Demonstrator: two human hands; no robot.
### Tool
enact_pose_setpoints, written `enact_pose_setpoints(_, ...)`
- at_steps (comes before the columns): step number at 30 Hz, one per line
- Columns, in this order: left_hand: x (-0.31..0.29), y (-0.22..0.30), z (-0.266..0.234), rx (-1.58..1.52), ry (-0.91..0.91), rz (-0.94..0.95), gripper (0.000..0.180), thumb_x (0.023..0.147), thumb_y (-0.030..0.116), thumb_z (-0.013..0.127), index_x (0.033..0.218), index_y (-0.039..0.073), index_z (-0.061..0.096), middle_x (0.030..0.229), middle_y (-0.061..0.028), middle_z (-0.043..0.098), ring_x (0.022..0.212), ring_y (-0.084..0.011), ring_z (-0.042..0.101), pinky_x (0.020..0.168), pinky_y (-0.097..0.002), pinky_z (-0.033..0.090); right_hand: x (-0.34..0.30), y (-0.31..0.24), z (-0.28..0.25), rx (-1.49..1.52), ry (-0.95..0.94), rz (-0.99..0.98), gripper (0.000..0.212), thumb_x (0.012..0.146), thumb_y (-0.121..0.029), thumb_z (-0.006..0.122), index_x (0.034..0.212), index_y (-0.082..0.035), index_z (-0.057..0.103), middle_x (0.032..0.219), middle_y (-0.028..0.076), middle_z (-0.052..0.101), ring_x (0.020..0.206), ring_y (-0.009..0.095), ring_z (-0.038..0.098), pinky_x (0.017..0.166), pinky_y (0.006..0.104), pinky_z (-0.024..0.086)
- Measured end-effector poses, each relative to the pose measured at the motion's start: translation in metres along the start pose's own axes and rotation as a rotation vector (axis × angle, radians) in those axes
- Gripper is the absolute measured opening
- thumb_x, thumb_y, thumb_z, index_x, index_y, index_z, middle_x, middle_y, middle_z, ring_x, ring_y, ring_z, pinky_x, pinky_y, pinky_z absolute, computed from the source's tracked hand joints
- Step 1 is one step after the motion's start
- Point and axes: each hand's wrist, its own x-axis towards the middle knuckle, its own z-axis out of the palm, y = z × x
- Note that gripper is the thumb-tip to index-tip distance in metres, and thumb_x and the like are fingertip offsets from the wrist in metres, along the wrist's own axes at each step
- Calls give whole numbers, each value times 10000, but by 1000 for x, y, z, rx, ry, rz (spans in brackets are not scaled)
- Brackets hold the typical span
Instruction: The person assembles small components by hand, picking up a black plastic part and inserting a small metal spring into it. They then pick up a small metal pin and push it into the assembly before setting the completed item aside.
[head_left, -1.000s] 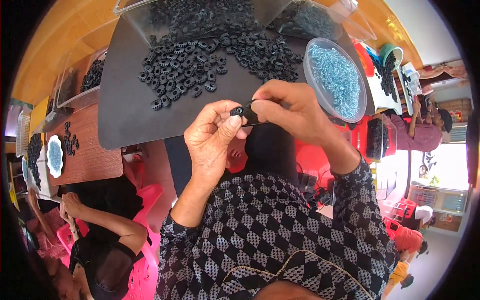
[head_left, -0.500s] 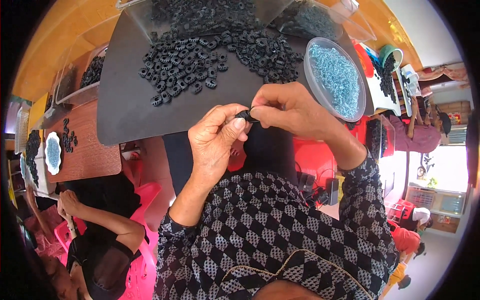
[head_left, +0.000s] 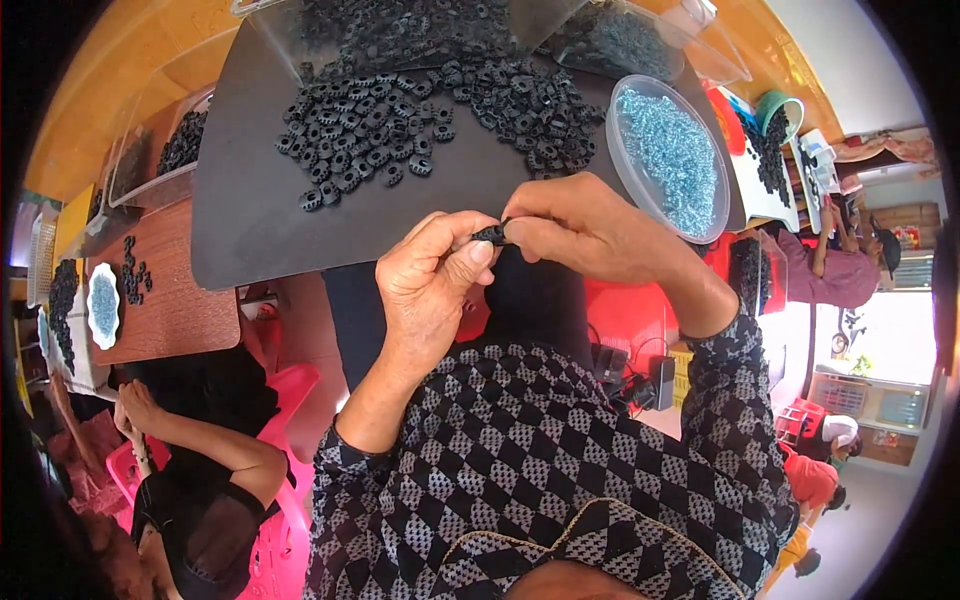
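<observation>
Just off the near edge of the dark table, both my hands meet at a small ridged black plastic part [head_left: 490,234]. My left hand [head_left: 432,268] pinches it between thumb and fingers. From the other side my right hand [head_left: 575,228] closes its thumb and forefinger on the part's right end; whether a second piece sits between those fingertips is hidden. Loose black plastic parts [head_left: 365,130] with oval openings lie in a heap beyond my left hand. Another heap of black pieces [head_left: 535,115] lies beyond my right hand.
A round clear tub [head_left: 722,190] of small translucent blue pieces stands at the table's right. Clear bins [head_left: 400,40] line the far side. On the left, a co-worker's hands [head_left: 135,405] are near a brown table [head_left: 190,310] with a white scalloped dish [head_left: 103,306].
My right fingers have shifted slightly at the black part, which shows a little more between my fingertips. My left hand stays nearly in place.
</observation>
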Motion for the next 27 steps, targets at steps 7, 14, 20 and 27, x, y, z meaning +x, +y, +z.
enact_pose_setpoints(7,0,0,0,27,0,-1,141,837,-24,615,973,-38,649,793,-25,580,611,-58,555,515,-176,436,0,2,1,-77,-43,-84,239,877,-187,489,769,24,523,667,198,553,619,363,558,566,411,437)
enact_pose_setpoints(14,-2,5,-1,107,-34,16,180,832,4,631,1006,-39,647,822,-25,580,640,-75,568,571,-180,437,1,3,0,-132,-71,-102,226,869,-187,470,761,8,508,678,206,542,659,407,547,590,448,425)
enact_pose_setpoints(20,-3,3,-2,168,-37,79,162,828,-9,622,984,-44,650,817,-32,579,624,-76,570,561,-180,435,1,3,1,-207,-100,-133,207,847,-179,479,748,2,493,670,212,542,687,421,550,603,477,423)
enact_pose_setpoints(27,-4,-4,-2,206,1,134,147,818,-41,621,961,-36,652,744,-42,582,570,-81,556,507,-198,442,-2,11,15,-261,-32,-197,156,849,-111,507,752,8,473,652,161,464,622,357,490,566,424,378)
